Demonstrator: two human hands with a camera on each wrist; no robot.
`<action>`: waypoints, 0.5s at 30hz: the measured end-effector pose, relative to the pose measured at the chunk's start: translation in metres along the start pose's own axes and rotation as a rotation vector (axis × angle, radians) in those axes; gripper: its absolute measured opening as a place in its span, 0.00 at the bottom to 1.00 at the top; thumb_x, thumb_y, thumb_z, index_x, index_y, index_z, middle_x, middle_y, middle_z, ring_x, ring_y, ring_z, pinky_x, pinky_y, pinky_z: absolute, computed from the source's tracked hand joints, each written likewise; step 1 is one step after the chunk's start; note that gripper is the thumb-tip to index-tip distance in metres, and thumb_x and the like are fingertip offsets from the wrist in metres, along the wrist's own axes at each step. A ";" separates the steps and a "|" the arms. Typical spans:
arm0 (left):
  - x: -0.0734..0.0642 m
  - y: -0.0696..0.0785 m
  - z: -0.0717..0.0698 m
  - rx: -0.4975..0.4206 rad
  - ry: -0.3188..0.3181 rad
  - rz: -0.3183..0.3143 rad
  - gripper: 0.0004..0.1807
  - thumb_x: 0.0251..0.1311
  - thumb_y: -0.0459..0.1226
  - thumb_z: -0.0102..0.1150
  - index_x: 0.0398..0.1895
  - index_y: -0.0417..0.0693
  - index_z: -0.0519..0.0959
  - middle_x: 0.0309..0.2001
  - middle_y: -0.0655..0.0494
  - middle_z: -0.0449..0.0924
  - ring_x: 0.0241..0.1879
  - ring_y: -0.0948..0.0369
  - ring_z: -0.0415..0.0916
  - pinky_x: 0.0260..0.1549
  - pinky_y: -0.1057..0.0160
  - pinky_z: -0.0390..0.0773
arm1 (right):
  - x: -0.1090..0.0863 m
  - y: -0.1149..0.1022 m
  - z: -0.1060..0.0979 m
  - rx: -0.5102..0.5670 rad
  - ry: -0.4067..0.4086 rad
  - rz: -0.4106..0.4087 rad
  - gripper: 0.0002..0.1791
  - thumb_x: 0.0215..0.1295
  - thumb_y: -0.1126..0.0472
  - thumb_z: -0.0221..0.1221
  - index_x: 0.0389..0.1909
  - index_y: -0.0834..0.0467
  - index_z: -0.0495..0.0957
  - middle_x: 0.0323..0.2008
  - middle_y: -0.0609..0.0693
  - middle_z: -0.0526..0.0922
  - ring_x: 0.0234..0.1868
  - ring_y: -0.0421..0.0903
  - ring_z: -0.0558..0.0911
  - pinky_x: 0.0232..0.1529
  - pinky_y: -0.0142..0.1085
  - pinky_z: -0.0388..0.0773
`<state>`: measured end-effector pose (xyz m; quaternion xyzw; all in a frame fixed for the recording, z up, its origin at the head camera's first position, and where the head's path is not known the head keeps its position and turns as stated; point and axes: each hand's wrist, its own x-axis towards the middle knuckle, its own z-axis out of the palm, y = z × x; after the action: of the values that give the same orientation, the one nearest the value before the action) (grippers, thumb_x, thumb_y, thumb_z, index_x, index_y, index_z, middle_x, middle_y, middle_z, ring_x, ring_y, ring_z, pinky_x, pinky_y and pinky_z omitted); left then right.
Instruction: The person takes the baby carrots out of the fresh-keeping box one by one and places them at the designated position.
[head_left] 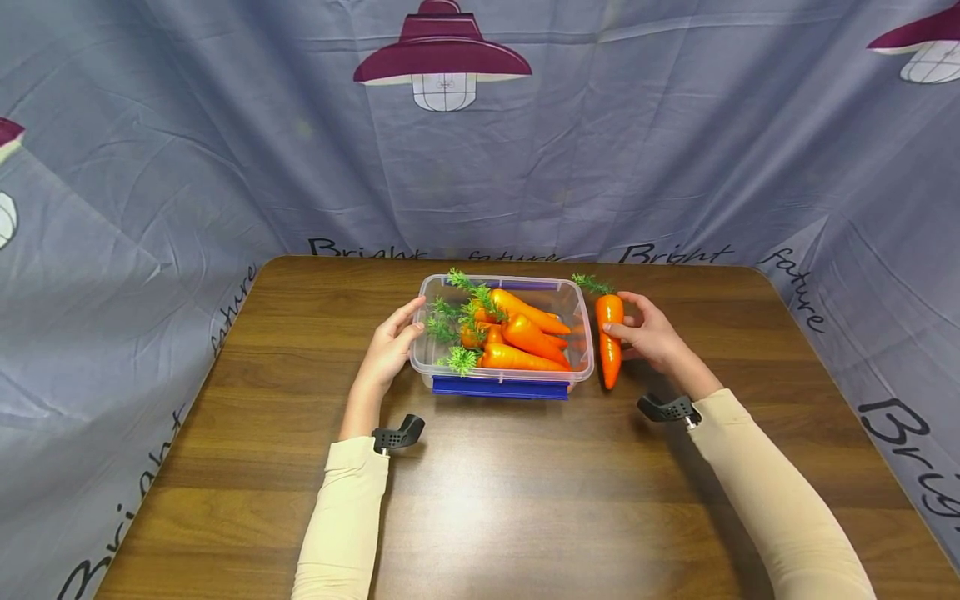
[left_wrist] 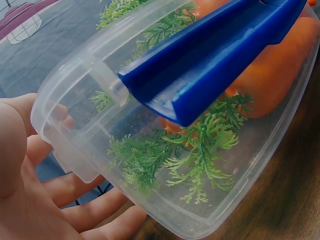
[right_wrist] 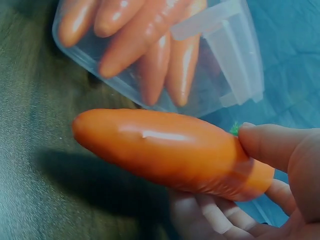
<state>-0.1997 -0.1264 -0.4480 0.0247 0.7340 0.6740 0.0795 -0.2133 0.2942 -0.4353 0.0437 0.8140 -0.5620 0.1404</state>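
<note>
A clear plastic container point(head_left: 501, 381) with blue latches holds several orange carrots point(head_left: 528, 335) with green feathery tops. At its left end, my left hand point(head_left: 387, 348) rests against the outer wall and rim. The left wrist view shows the fingers point(left_wrist: 95, 212) fairly straight along the translucent side, partly seen through the plastic. My right hand point(head_left: 651, 335) pinches a single carrot point(head_left: 611, 337) near its thick end, just right of the container. In the right wrist view, the thumb point(right_wrist: 267, 142) lies over that carrot, with the other fingers beneath it.
Brown wooden table point(head_left: 480, 500) lies under everything, its far edge behind the container. Blue-grey curtains point(head_left: 600, 167) with lamp prints and lettering hang around the back and sides. A blue latch point(left_wrist: 200, 65) juts from the container's near long side.
</note>
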 end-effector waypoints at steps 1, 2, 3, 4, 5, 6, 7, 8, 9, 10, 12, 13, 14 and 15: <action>0.000 0.000 0.000 -0.001 0.001 -0.001 0.29 0.75 0.34 0.45 0.78 0.50 0.63 0.81 0.44 0.53 0.79 0.45 0.56 0.66 0.34 0.70 | 0.001 0.001 0.001 -0.007 0.001 0.003 0.44 0.72 0.63 0.59 0.80 0.59 0.43 0.58 0.68 0.73 0.32 0.37 0.82 0.34 0.39 0.88; 0.000 0.000 0.000 0.000 -0.001 -0.002 0.29 0.75 0.34 0.45 0.78 0.49 0.63 0.81 0.44 0.53 0.79 0.45 0.56 0.66 0.34 0.70 | 0.002 0.001 0.003 -0.014 0.003 0.006 0.44 0.72 0.63 0.59 0.80 0.59 0.44 0.59 0.70 0.71 0.32 0.37 0.81 0.34 0.39 0.88; 0.000 0.000 0.000 -0.001 -0.002 -0.004 0.29 0.75 0.34 0.45 0.78 0.49 0.63 0.81 0.45 0.53 0.79 0.45 0.56 0.66 0.34 0.70 | 0.003 0.002 0.004 -0.024 0.003 0.010 0.44 0.72 0.63 0.59 0.80 0.59 0.44 0.61 0.71 0.71 0.32 0.37 0.81 0.34 0.40 0.88; 0.000 0.000 0.000 0.000 -0.001 -0.007 0.29 0.75 0.35 0.46 0.78 0.50 0.63 0.81 0.45 0.53 0.79 0.46 0.56 0.66 0.34 0.70 | 0.004 0.003 0.005 -0.035 0.003 0.014 0.44 0.72 0.63 0.59 0.80 0.59 0.44 0.61 0.72 0.70 0.33 0.38 0.81 0.35 0.41 0.88; 0.000 0.000 0.000 -0.002 0.000 -0.009 0.29 0.75 0.35 0.46 0.78 0.50 0.63 0.81 0.45 0.53 0.79 0.46 0.56 0.66 0.34 0.70 | 0.005 0.003 0.007 -0.042 0.001 0.018 0.44 0.72 0.63 0.60 0.80 0.59 0.44 0.61 0.72 0.70 0.33 0.38 0.81 0.35 0.42 0.89; 0.000 0.000 0.000 -0.004 0.000 -0.009 0.28 0.75 0.35 0.46 0.78 0.51 0.64 0.81 0.45 0.53 0.79 0.46 0.56 0.66 0.34 0.70 | 0.006 0.003 0.008 -0.052 0.001 0.021 0.44 0.72 0.63 0.60 0.80 0.59 0.44 0.61 0.73 0.70 0.33 0.39 0.81 0.35 0.43 0.89; 0.000 0.000 -0.001 -0.007 0.001 -0.010 0.28 0.75 0.35 0.46 0.78 0.51 0.64 0.81 0.45 0.54 0.79 0.46 0.56 0.66 0.34 0.70 | 0.007 0.004 0.010 -0.065 0.001 0.027 0.44 0.72 0.63 0.60 0.80 0.59 0.45 0.60 0.72 0.71 0.33 0.39 0.81 0.35 0.43 0.89; 0.000 0.000 -0.001 -0.008 0.001 -0.010 0.28 0.75 0.35 0.46 0.78 0.51 0.64 0.81 0.44 0.54 0.79 0.46 0.56 0.66 0.34 0.69 | 0.008 0.004 0.011 -0.074 0.001 0.029 0.44 0.72 0.63 0.61 0.80 0.59 0.45 0.59 0.72 0.71 0.33 0.40 0.82 0.35 0.44 0.89; 0.000 0.000 -0.001 -0.009 0.001 -0.008 0.28 0.75 0.35 0.46 0.78 0.51 0.64 0.81 0.44 0.54 0.78 0.45 0.57 0.66 0.34 0.69 | 0.009 0.005 0.013 -0.083 0.000 0.029 0.44 0.71 0.64 0.61 0.80 0.59 0.46 0.57 0.71 0.72 0.33 0.40 0.82 0.35 0.45 0.89; 0.000 -0.001 -0.001 -0.013 0.000 -0.006 0.28 0.75 0.34 0.46 0.78 0.50 0.64 0.81 0.43 0.54 0.78 0.45 0.57 0.66 0.34 0.70 | 0.010 0.005 0.014 -0.090 0.000 0.025 0.44 0.71 0.64 0.61 0.80 0.60 0.46 0.56 0.70 0.72 0.33 0.40 0.82 0.34 0.45 0.89; 0.000 -0.001 -0.001 -0.018 -0.001 -0.002 0.28 0.75 0.34 0.46 0.78 0.50 0.64 0.81 0.43 0.54 0.78 0.45 0.57 0.66 0.34 0.69 | 0.012 0.006 0.016 -0.094 0.003 0.023 0.44 0.70 0.65 0.60 0.80 0.61 0.47 0.54 0.69 0.71 0.32 0.41 0.83 0.34 0.45 0.89; 0.000 -0.001 -0.001 -0.017 -0.002 -0.001 0.28 0.75 0.34 0.46 0.77 0.50 0.64 0.81 0.43 0.54 0.78 0.45 0.56 0.66 0.34 0.69 | 0.013 0.007 0.017 -0.095 0.004 0.022 0.43 0.70 0.66 0.60 0.80 0.61 0.47 0.53 0.68 0.71 0.32 0.42 0.83 0.33 0.45 0.89; 0.000 -0.001 -0.001 -0.016 -0.002 0.000 0.28 0.75 0.34 0.46 0.77 0.50 0.64 0.81 0.43 0.54 0.79 0.45 0.56 0.66 0.34 0.69 | 0.013 0.007 0.018 -0.093 0.002 0.018 0.44 0.69 0.67 0.60 0.80 0.62 0.47 0.52 0.68 0.70 0.32 0.42 0.83 0.33 0.45 0.89; 0.000 -0.001 -0.001 -0.017 -0.002 -0.001 0.28 0.75 0.34 0.46 0.77 0.50 0.64 0.81 0.44 0.54 0.79 0.46 0.55 0.67 0.34 0.69 | 0.014 0.007 0.019 -0.095 0.002 0.016 0.44 0.69 0.67 0.59 0.80 0.62 0.47 0.52 0.68 0.70 0.32 0.42 0.83 0.33 0.45 0.89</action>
<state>-0.2000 -0.1274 -0.4493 0.0244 0.7283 0.6800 0.0808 -0.2213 0.2783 -0.4514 0.0441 0.8396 -0.5214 0.1461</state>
